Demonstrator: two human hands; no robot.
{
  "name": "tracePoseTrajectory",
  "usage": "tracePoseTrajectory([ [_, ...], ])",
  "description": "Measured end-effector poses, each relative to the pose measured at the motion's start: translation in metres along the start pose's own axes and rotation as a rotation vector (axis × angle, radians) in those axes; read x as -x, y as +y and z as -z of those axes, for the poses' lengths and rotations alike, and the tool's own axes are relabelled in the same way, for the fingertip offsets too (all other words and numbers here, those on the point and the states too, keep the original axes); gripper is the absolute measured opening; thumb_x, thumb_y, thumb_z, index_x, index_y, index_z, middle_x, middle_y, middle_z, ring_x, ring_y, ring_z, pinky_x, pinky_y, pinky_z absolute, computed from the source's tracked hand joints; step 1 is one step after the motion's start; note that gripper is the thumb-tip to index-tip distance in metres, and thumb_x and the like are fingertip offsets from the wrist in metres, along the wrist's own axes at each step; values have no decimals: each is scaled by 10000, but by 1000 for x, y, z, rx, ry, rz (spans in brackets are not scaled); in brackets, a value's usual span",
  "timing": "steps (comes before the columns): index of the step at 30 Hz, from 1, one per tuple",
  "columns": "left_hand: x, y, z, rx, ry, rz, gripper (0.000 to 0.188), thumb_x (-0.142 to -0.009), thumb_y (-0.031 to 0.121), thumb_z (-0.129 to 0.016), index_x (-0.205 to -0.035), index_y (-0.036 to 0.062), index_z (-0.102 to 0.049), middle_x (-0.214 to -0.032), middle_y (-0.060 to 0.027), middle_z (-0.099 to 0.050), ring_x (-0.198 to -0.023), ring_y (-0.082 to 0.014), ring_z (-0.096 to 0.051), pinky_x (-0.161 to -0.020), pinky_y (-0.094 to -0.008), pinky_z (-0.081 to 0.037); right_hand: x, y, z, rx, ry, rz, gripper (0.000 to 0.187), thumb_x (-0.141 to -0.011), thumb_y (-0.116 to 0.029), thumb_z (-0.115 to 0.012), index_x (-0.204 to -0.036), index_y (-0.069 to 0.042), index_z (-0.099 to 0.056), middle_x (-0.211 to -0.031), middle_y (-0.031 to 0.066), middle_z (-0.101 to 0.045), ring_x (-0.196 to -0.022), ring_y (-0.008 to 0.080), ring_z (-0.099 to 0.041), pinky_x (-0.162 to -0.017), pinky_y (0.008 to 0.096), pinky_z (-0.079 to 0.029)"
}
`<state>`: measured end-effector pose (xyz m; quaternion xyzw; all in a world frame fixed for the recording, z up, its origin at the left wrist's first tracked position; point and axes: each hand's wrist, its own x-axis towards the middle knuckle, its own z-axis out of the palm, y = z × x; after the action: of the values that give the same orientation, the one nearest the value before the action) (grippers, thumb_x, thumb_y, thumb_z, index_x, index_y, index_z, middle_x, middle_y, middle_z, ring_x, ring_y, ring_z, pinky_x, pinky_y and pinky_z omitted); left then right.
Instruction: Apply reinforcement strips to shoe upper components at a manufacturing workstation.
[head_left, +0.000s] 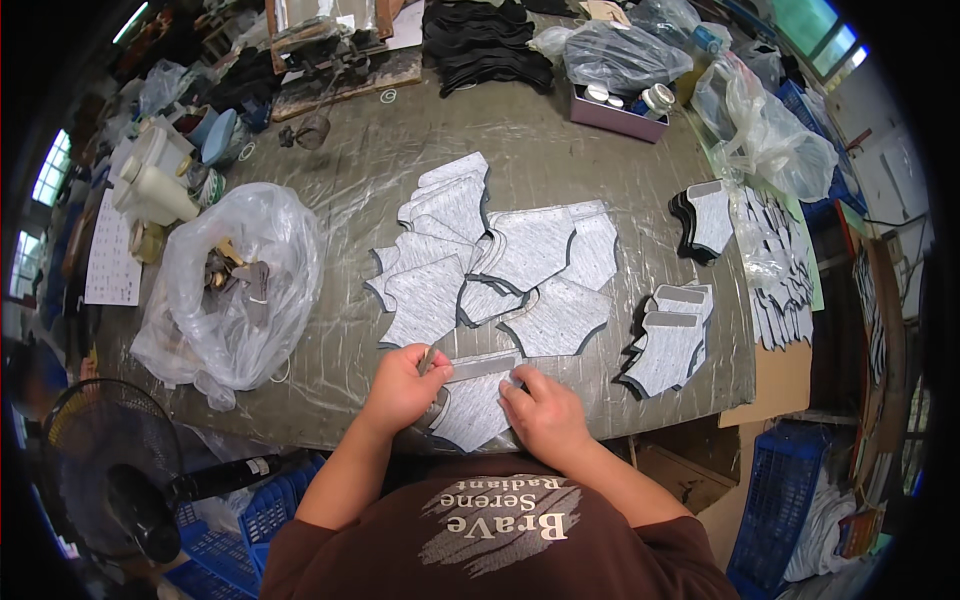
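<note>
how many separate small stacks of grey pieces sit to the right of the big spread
3: one stack at the far right by the clear bags, one below it, and one nearest the table's front edge. Others may hide under bags.

Grey speckled pieces on an olive-grey bench

The cut pieces [480, 262] spread over the bench [560, 150] are light grey with a fine darker fleck and thin black edges; the piece [472, 408] under the hands has the same heathered grey, with a plain pale grey strip [480, 366] along its top. The bench is a dull olive grey under a shiny clear film. A clear, whitish plastic bag [235, 290] holds brown and tan bits. Black pieces [485, 45] are heaped at the far end beside a mauve box [615, 117]. The crates [775, 500] below are bright blue, the fan [105, 470] black, the shirt [500, 540] dark brown with cream lettering.
</note>
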<state>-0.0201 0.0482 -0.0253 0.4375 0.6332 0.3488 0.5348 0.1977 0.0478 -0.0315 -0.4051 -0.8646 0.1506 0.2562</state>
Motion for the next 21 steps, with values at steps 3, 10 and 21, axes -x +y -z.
tracePoseTrajectory([
  [3,-1,0,-1,13,4,-1,47,-793,54,-639,-772,26,-607,-605,26,-552,-505,-33,-480,-469,-198,-384,0,1,0,14,0,-3,156,-754,-141,-645,-881,-52,-627,-966,86,-572,-693,230,-596,-556,352,-481],
  [10,-2,-1,-1,-44,13,-5,54,-792,55,-636,-754,28,-608,-597,33,-554,-510,-31,-486,-471,-201,-386,0,3,-3,28,-2,30,191,-724,-127,-640,-894,-52,-595,-1108,102,-584,-680,215,-585,-551,341,-482],
  [21,4,16,-10,-642,135,-392,159,-749,79,-639,-706,-35,-538,-672,-191,-520,-635,-334,-552,-579,-405,-427,-1,1,-2,96,-52,-1,199,-707,-139,-639,-880,-70,-570,-1095,96,-588,-697,203,-591,-541,331,-491],
])
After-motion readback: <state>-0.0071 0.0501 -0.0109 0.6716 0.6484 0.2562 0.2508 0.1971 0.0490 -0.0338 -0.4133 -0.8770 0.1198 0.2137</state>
